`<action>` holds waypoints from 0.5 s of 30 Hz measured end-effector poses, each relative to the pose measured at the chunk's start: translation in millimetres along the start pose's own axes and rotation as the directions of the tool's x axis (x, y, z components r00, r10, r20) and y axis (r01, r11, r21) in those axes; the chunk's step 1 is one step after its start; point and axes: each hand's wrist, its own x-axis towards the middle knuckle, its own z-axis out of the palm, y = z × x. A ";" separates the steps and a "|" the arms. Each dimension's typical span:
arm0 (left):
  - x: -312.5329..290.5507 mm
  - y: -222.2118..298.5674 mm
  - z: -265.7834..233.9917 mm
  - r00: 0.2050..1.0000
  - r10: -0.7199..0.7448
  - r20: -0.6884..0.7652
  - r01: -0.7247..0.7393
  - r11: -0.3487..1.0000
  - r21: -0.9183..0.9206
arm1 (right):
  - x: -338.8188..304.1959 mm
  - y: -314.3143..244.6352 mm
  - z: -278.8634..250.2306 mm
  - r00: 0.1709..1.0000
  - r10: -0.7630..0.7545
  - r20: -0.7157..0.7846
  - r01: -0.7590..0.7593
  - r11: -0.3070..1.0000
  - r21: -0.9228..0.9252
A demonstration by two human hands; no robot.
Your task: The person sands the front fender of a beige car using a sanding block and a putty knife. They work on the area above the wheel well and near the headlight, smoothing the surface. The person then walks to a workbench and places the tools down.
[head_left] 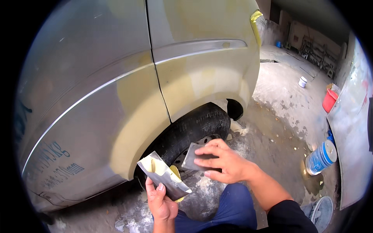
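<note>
My left hand [162, 202] grips a flat grey plate [171, 184] from below, tilted in front of the wheel. Yellow body filler [154, 164] is smeared over its upper part, and more yellow shows along its right edge. Just to the right, my right hand [227, 163] is closed on a dark flat filler spreader [189, 160], its fingers laid across the face. A small gap separates spreader and plate. Beyond both hands stands a grey vehicle body [97, 101], with sanded yellowish filler [128, 136] around the wheel arch. Neither hand touches the body.
The black tyre [210, 123] sits under the arch, close beyond my hands. On the right are a blue-and-white pail [321, 157], a grey bucket [323, 215], a red bucket [330, 101] and a leaning pale panel [352, 128]. A small white tub [302, 82] stands farther back.
</note>
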 end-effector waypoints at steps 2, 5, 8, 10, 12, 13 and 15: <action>-2.7 1.6 0.2 1.000 -0.008 -0.012 0.009 0.999 0.034 | 27.1 4.5 -24.4 0.988 0.034 -0.150 -0.072 0.965 -0.254; -4.5 -3.3 -7.5 0.999 -0.040 -0.030 0.041 0.998 0.037 | 82.2 6.6 -64.2 0.933 0.158 -0.323 -0.297 0.846 -0.443; -7.3 -5.8 -14.2 0.997 -0.069 -0.038 0.070 0.997 0.016 | 129.9 13.3 -89.3 0.925 0.239 -0.296 -0.358 0.810 -0.465; -7.4 -10.3 -17.1 0.996 -0.074 -0.047 0.076 0.997 0.033 | 150.1 5.8 -100.1 0.928 0.293 -0.230 -0.371 0.782 -0.500; -8.5 -10.7 -20.1 0.995 -0.076 -0.058 0.078 0.996 0.041 | 164.6 0.1 -101.6 0.928 0.336 -0.162 -0.369 0.769 -0.522; -8.9 -11.3 -20.3 0.995 -0.080 -0.063 0.083 0.996 0.043 | 169.5 -2.6 -101.7 0.923 0.355 -0.150 -0.378 0.758 -0.531; -9.5 -11.8 -21.0 0.994 -0.085 -0.074 0.089 0.995 0.049 | 177.8 -7.1 -100.5 0.912 0.390 -0.127 -0.392 0.739 -0.548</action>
